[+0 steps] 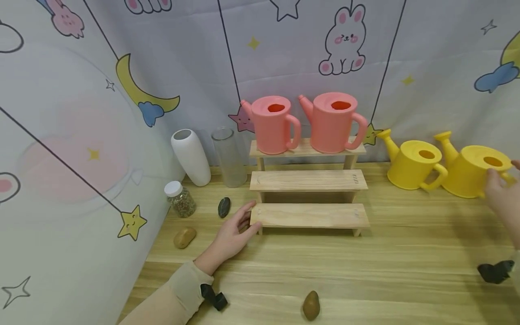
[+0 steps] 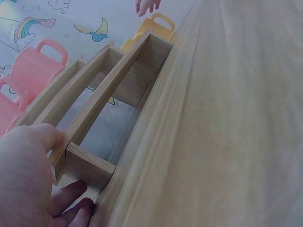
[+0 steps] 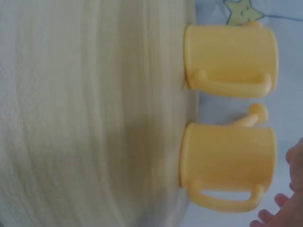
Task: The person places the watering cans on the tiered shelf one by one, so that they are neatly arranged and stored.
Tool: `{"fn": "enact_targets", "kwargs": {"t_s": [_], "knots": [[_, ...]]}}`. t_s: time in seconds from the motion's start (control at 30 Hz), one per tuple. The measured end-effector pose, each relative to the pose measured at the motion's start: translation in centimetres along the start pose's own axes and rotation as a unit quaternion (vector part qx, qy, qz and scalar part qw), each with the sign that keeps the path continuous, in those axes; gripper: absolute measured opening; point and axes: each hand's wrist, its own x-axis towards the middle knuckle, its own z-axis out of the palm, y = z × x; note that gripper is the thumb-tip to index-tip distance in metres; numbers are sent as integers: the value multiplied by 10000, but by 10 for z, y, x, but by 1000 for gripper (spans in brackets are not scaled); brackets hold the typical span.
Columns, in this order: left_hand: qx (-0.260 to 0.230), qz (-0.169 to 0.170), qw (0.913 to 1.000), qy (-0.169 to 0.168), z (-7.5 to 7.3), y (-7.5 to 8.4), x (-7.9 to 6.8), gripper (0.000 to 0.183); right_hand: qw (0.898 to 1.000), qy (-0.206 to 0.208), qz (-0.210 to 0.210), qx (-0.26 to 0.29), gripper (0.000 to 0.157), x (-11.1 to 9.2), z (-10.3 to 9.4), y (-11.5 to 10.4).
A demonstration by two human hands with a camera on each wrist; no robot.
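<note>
My left hand [image 1: 231,235] holds the left end of the lowest step of a three-step wooden stand [image 1: 308,215]. In the left wrist view its thumb lies against the step's edge and its fingers reach round the stand's side. Two pink watering cans [image 1: 271,128] [image 1: 333,126] stand on the top step. At the far right, my right hand [image 1: 503,198] is beside the handle of the outer yellow watering can [image 1: 467,174]. In the right wrist view that hand [image 3: 289,203] is apart from the can, its fingers loosely bent. Another yellow watering can [image 1: 408,167] stands just left of it.
A white vase [image 1: 192,158], a clear glass vase [image 1: 230,160] and a white-lidded jar [image 1: 182,201] stand left of the stand. A black stone [image 1: 224,207] and two brown stones [image 1: 184,237] [image 1: 311,306] lie on the wooden table [image 1: 386,275]. A patterned curtain [image 1: 284,54] hangs behind.
</note>
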Motion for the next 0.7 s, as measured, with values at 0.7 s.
{"fn": "enact_targets", "kwargs": {"t_s": [0.7], "knots": [[-28, -26, 10000, 26, 1, -2, 0, 65, 9967, -430, 683, -90, 61, 15, 14, 28]]}}
